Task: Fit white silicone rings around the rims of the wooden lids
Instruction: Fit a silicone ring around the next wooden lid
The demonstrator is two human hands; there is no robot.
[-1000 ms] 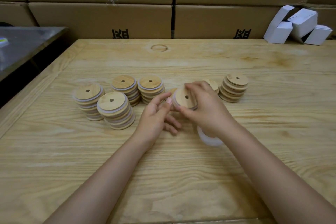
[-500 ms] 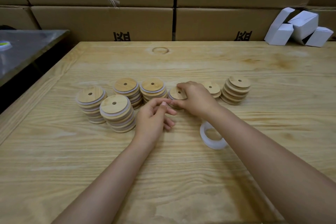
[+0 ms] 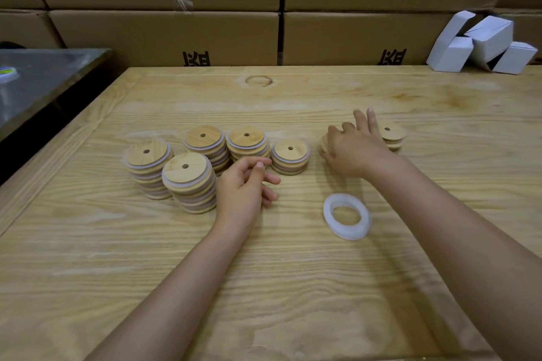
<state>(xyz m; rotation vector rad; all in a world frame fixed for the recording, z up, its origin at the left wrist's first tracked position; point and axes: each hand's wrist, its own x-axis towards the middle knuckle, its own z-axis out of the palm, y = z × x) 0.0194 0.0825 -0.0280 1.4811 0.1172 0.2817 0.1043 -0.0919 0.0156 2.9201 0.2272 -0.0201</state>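
far left, a grey metal surface [image 3: 44, 82] sat beside the wooden tabletop [image 3: 264, 287], with brown cardboard boxes [image 3: 164, 35] walled up behind. on the tabletop, five stacks of wooden lids with white rings already on their rims stood close together: one far left [image 3: 146, 167], one in front of it [image 3: 187, 182], two behind [image 3: 205, 146] [image 3: 247, 143], and a shorter one on the right [image 3: 290, 155]. my left hand [image 3: 245, 184] rested on the tabletop just beside these stacks, its grip loose, fingers softly curled around nothing. right of it, a small pile of white silicone rings [image 3: 349, 232] lay on the bare wood, apart from both hands. beyond the pile, my right hand [image 3: 352, 149] lay over a low stack of bare lids [image 3: 324, 145], two fingers stretched forward. it was blurred, so i could not tell whether its grip had a lid. another bare stack [image 3: 391, 138] stood just right of it. white cartons [image 3: 484, 44] sat at the far right corner.
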